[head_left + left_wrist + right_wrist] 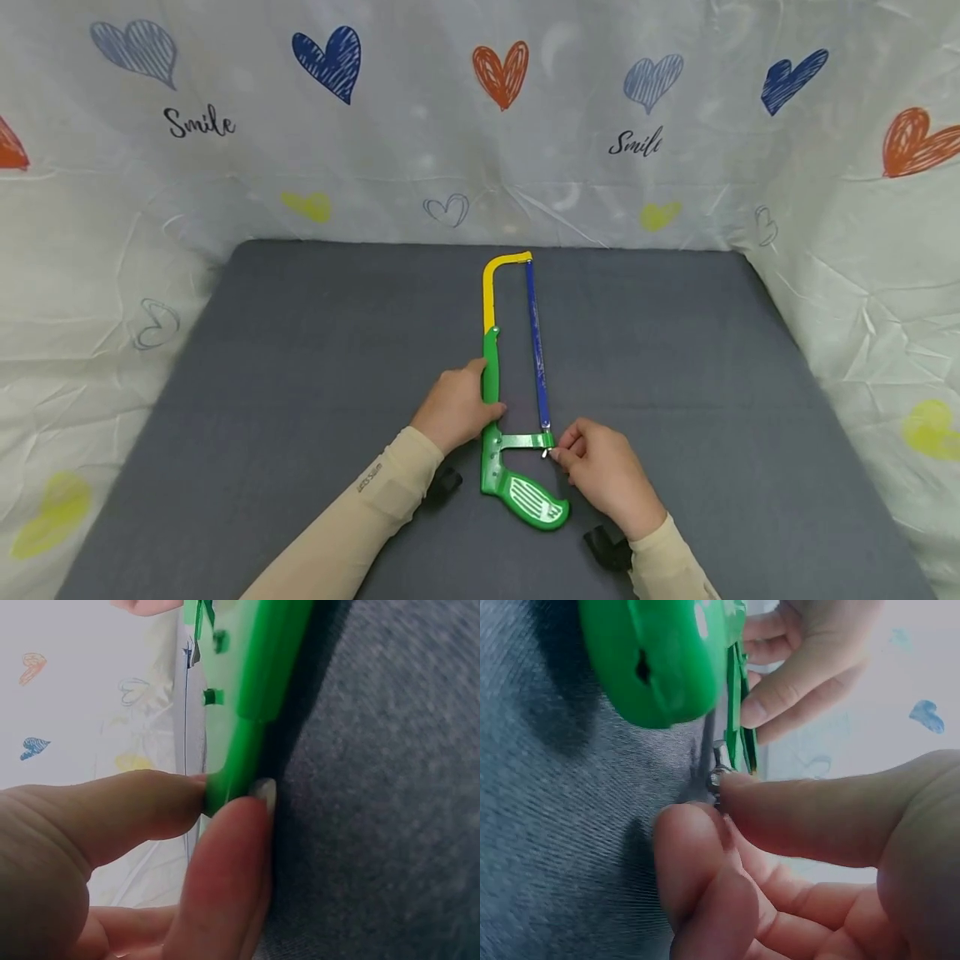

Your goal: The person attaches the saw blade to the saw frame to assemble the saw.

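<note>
A hacksaw (491, 367) lies on the grey cloth in the head view, its yellow front end (489, 292) pointing away from me. Its blue blade (537, 342) runs along the right side, and the green handle (534, 500) is nearest to me. My left hand (452, 408) grips the green back of the frame; thumb and finger pinch it in the left wrist view. At the near end of the blade, my right hand (609, 471) pinches a small metal wing nut (717, 776) between thumb and forefinger. Those fingertips partly hide the nut.
Grey cloth (315, 350) covers the table around the saw. White sheeting (405, 150) printed with hearts rises behind and at both sides. A black wrist camera (444, 485) sits by the left wrist, and another black camera (607, 548) by the right wrist.
</note>
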The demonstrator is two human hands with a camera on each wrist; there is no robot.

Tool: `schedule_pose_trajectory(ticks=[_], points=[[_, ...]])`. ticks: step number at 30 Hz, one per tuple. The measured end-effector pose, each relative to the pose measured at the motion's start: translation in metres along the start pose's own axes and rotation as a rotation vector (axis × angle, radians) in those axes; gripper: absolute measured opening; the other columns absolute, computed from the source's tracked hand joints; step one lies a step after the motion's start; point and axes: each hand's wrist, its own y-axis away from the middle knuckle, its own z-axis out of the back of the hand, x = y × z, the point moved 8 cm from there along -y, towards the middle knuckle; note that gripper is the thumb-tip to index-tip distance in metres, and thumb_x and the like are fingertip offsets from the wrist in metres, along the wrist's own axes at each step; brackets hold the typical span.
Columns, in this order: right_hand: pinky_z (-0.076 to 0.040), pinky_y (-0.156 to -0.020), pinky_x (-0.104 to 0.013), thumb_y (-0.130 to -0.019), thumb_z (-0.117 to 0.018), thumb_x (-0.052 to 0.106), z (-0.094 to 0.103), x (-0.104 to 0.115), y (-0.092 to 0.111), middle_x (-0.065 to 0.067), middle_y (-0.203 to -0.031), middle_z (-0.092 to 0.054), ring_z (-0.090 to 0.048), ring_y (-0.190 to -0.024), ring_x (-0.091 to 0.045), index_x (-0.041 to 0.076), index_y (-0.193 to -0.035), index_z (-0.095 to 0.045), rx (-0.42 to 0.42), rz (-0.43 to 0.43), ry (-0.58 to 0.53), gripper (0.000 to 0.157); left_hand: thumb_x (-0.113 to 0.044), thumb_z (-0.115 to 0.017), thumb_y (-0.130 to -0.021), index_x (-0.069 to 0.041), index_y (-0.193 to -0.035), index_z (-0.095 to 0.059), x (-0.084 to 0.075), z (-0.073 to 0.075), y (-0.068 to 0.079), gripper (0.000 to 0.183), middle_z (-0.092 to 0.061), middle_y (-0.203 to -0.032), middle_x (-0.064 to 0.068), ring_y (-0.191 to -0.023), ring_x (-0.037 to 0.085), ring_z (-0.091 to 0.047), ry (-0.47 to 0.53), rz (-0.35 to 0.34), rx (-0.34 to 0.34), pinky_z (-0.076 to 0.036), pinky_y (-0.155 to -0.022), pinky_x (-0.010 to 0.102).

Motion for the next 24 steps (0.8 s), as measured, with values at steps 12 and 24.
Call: schedule_pose_trajectory(ticks=[12, 24], points=[[-0.038, -0.044, -0.028, -0.077, -0.088, 0.03, 0.007, 0.022, 0.007, 0.005, -0.059, -0.054, -0.047, -0.047, -0.011, 0.013, -0.08, -0.063, -0.21, 0.054, 0.195, 0.03, -0.023, -0.079, -0.089, -0.006, -0.156, -0.035, 0.002, 0.001, -0.001, 0.083, -0.07, -0.1, 0.017, -0.046, 0.014, -0.064, 0.069, 0.024, 0.022, -0.053, -0.043, 0.027], [-0.037, -0.044, -0.027, -0.082, -0.082, 0.023, 0.001, 0.026, 0.008, 0.006, -0.053, -0.053, -0.046, -0.044, -0.011, 0.016, -0.066, -0.062, -0.184, 0.082, 0.197, 0.027, -0.024, -0.078, -0.089, -0.006, -0.156, -0.036, 0.002, 0.0, 0.002, 0.081, -0.07, -0.097, 0.015, -0.045, 0.014, -0.063, 0.047, 0.004, 0.021, -0.053, -0.045, 0.029]])
